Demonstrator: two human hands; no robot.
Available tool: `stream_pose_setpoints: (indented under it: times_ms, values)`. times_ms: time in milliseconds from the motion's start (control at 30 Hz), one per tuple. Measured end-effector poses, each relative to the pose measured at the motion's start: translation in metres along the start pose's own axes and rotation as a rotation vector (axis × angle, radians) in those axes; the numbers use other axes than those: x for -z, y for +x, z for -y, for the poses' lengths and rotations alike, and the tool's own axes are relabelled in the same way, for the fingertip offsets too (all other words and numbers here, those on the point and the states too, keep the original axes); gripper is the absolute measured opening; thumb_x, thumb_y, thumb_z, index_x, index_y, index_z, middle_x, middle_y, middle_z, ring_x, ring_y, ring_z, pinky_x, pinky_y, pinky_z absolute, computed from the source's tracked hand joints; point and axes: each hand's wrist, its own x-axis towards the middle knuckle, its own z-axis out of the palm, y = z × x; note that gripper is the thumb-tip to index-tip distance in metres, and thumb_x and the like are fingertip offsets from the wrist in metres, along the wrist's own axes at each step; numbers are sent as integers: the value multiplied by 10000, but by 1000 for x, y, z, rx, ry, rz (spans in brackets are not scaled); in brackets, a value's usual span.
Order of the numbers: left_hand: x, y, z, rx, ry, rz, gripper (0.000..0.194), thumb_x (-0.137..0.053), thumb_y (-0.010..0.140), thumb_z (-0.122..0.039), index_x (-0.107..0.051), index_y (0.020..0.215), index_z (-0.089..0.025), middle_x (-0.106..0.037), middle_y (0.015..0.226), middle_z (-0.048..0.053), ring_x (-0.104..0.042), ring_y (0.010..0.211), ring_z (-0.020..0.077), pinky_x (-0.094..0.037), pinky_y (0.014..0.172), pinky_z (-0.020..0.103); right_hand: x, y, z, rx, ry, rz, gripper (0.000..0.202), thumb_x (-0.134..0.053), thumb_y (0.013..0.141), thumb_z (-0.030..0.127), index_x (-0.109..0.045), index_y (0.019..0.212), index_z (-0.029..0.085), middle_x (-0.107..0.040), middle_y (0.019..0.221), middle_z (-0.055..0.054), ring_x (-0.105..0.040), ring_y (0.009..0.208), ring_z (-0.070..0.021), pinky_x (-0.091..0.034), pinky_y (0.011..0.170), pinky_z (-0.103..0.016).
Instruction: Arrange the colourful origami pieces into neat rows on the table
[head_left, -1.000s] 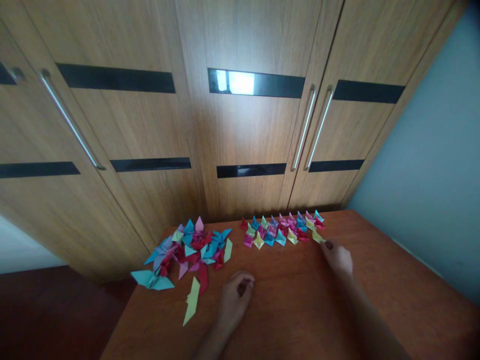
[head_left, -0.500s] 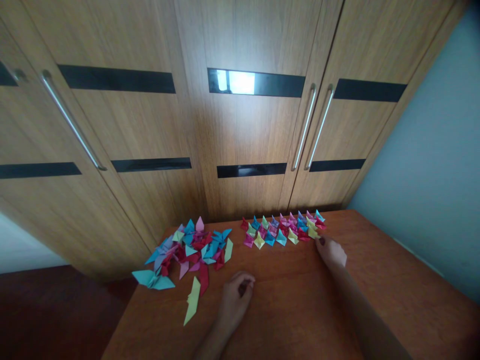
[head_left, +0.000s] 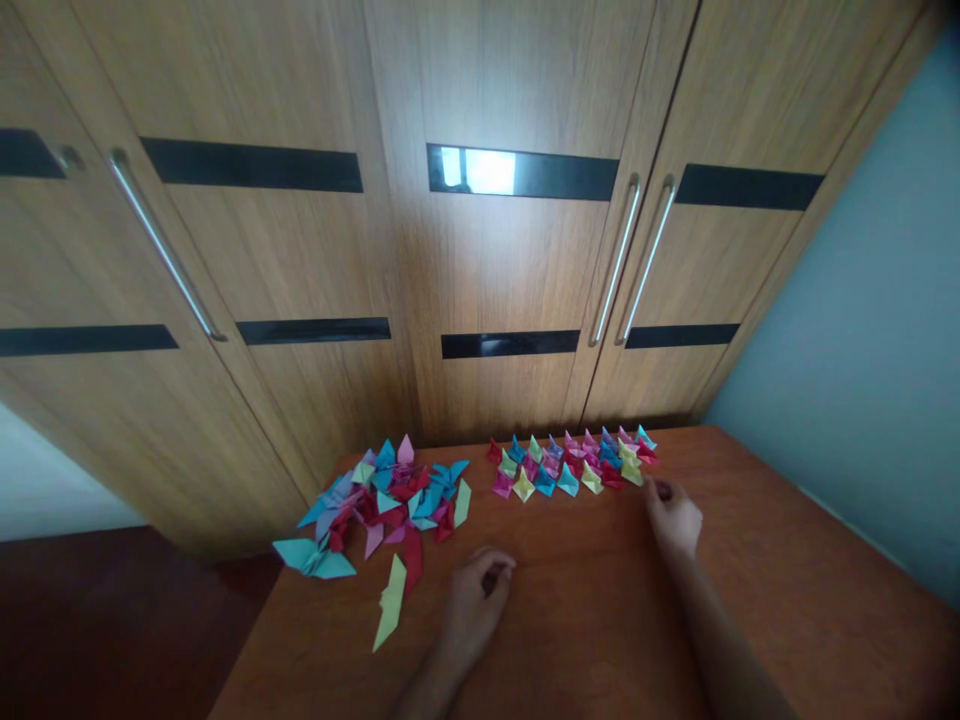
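My left hand (head_left: 480,597) rests on the wooden table with its fingers curled and the thumb near the fingertips; nothing shows in them. To its left lies a jumbled pile of colourful folded papers (head_left: 397,500), with a pale yellow folded piece (head_left: 390,603) in front. Small pointed folded papers in red, blue, yellow and pink stand in close rows (head_left: 568,480) near the table's back edge. My right hand (head_left: 673,515) is at the right end of the front row, beside a yellow piece (head_left: 631,470), fingers bent; whether it touches that piece is unclear.
The wooden table (head_left: 585,620) backs onto a tall wooden wardrobe (head_left: 510,270) with long metal handles and dark strips. A pale blue wall (head_left: 847,390) rises at the right. Dark floor (head_left: 135,620) shows beyond the table's left edge.
The whole view has shifted slightly. My right hand has drawn back a little from the yellow piece at the row's end. My left hand keeps nearly the same pose.
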Motion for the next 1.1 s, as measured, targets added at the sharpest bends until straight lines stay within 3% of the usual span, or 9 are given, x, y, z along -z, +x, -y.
stream_pose_setpoints:
  times_ms: [100,267,400,500,633,800,900,1100]
  values:
    - [0,0,1,-4,11,-3,156,-496,798,-205,-650,819,-198,-646,831,31,-602,773,169,-461,694,249,-1,-25,25,31,211,-25,537,-382,818,587,-654,789,126,-661,689,-92,-559,610,-186,-373,547,-242]
    - [-2,-2,3,2,12,-51,165,-493,794,-190,-649,847,-196,-649,811,27,-611,737,162,-475,664,245,-12,-85,69,141,392,235,548,-378,818,617,-591,628,149,-574,537,-8,-493,512,-136,-339,488,-213]
    - [7,-4,0,-39,85,-120,192,-467,815,-194,-643,888,-215,-668,876,28,-628,805,173,-496,730,275,-22,-116,76,277,376,361,507,-377,839,575,-575,609,170,-558,516,-4,-503,487,-136,-343,489,-212]
    - [30,0,-1,-112,246,-235,225,-454,833,-217,-637,964,-230,-657,1018,45,-606,960,200,-475,860,335,-25,-122,73,377,352,357,471,-381,849,545,-567,608,186,-563,538,-6,-503,493,-135,-347,496,-210]
    - [80,16,5,-188,561,-413,271,-458,832,-225,-604,1059,-208,-621,1104,81,-559,1061,236,-420,956,397,-26,-121,71,393,336,378,466,-361,862,548,-554,618,200,-547,531,-4,-502,491,-143,-351,492,-217]
    - [134,30,20,-147,946,-391,317,-512,785,-210,-593,1091,-189,-564,1204,110,-479,1151,307,-363,987,473,-27,-121,70,394,343,384,481,-354,859,568,-546,614,203,-538,526,0,-496,486,-142,-353,494,-219]
    - [147,29,30,-91,1035,-299,344,-528,760,-187,-592,1098,-189,-550,1220,119,-463,1172,311,-383,962,463,-28,-121,70,404,342,381,461,-370,864,540,-535,599,200,-527,518,7,-484,480,-134,-343,493,-213]
    - [150,8,40,-61,1022,-237,290,-483,793,-178,-603,1057,-191,-560,1205,106,-511,1135,270,-423,935,402,-28,-120,70,420,344,369,455,-368,867,529,-542,608,197,-530,523,12,-488,479,-130,-349,500,-211]
